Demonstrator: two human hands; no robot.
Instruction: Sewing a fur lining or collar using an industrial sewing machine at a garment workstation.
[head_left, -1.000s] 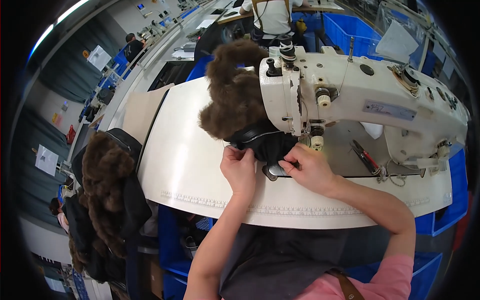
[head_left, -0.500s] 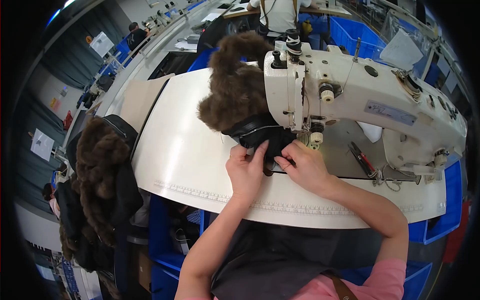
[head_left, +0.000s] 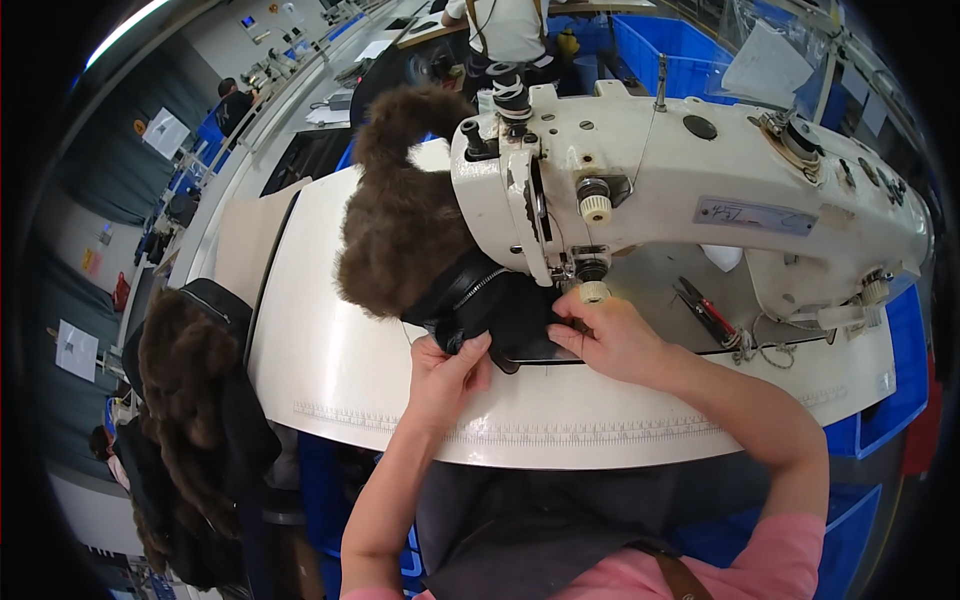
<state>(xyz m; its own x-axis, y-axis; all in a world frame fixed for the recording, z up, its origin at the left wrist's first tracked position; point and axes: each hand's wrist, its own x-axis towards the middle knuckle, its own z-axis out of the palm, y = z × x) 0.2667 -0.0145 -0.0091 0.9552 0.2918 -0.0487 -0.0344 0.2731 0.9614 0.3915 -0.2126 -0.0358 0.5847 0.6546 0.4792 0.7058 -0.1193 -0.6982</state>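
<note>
A black piece with a silver zipper (head_left: 478, 285) and brown fur (head_left: 395, 240) lies at the needle end of the white sewing machine (head_left: 700, 170). My left hand (head_left: 445, 380) pinches the lower left of the black piece, thumb on top, below the zipper. My right hand (head_left: 610, 340) has thumb and forefinger closed on the piece's right edge, just below the presser foot area. Some fingertips are hidden by the fabric. Red-handled snips (head_left: 700, 310) and a loop of string (head_left: 770, 350) rest right of my right hand, on the machine bed.
A pile of black garments with fur (head_left: 190, 380) hangs at the left of the white table (head_left: 300, 350). Blue bins (head_left: 905, 380) stand right and below. A person in white (head_left: 500, 30) works behind the machine, and other people sit at left near curtains.
My left hand has moved down and to the left with the edge of the black piece, which now lies more spread out. My right hand stays near the needle.
</note>
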